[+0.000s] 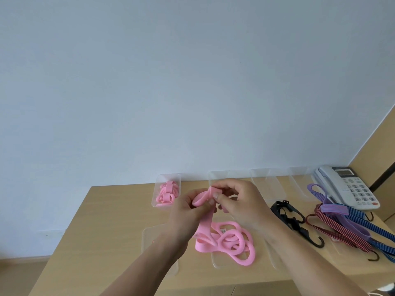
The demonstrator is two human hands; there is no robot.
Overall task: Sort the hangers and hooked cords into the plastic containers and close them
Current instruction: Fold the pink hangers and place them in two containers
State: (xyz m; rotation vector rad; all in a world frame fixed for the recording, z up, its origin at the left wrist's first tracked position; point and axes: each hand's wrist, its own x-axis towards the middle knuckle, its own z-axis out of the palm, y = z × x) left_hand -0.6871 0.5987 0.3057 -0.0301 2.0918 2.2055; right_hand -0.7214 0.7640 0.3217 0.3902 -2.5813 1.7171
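The left grip (186, 208) and right grip (241, 201) are held close together above the counter (106, 221), both clamped on one pink strap (204, 197). The left pinches its folded loop with curled fingers, and the right pinches the top of the fold just beside it. Below the grips the strap hangs down to a tangle of pink loops (233, 240) lying on a clear flat lid (218, 262). Beyond the left grip, a clear container (157, 201) holds pink hangers (167, 192). Behind the right grip, more clear containers (264, 182) stand in a row. To its right lie a black hooked cord (286, 214), then a bundle of red, purple and blue hooked cords (342, 223), with a white telephone (346, 186) beyond.
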